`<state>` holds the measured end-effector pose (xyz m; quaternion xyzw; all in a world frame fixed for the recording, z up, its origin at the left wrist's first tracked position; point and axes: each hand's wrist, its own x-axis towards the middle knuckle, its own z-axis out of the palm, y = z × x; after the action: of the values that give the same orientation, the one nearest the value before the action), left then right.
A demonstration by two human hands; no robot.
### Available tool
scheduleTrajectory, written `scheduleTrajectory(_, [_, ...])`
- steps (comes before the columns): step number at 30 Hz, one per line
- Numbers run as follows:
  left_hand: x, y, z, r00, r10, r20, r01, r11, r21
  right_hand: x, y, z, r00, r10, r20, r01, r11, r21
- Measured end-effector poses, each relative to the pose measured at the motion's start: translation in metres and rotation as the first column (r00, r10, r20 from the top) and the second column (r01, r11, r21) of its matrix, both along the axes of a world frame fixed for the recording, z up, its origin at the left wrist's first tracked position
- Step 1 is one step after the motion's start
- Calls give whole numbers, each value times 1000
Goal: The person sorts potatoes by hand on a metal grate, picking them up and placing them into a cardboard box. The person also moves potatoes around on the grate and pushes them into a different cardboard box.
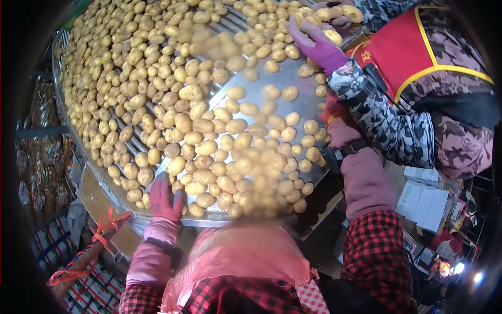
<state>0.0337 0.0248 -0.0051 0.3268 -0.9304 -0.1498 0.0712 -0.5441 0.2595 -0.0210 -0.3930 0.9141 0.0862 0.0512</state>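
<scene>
Many yellow potatoes lie on a large round metal table with slatted parts. My left hand, in a pink and grey glove, rests at the table's near left edge beside the potatoes, thumb apart from the fingers and nothing seen in it. At the right edge my right hand, in a reddish glove, is near several potatoes; a co-worker's sleeve hides part of it, and its fingers cannot be made out.
A co-worker's purple-gloved hand holds potatoes at the upper right, the camouflage sleeve crossing above my right forearm. White boxes stand at the right. A pole with red ties is at the lower left. Blurred patches cover some potatoes.
</scene>
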Motion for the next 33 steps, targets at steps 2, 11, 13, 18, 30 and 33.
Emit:
scheduleTrajectory(2, [-3,0,3,1000,2,6,-2,1000,3,11,-11,2,999,-31,35,33,998,-50])
scheduleTrajectory(11, [-3,3,5,998,55,-5,-55,998,39,48,7,-42,979,-158,130,201,632,-748])
scheduleTrajectory(13, [-2,3,2,997,75,-14,-74,996,42,101,4,-14,628,73,775,645,508,-571])
scheduleTrajectory(18, [-33,23,34,959,46,-279,-37,999,39,216,-18,30,354,476,805,675,465,-572])
scheduleTrajectory(30, [-39,65,45,832,548,-82,450,-582,677,291,-38,50,447,392,804,539,599,-592])
scheduleTrajectory(33, [-10,60,7,773,633,43,509,-659,554,231,-44,69,852,-82,516,398,742,-539])
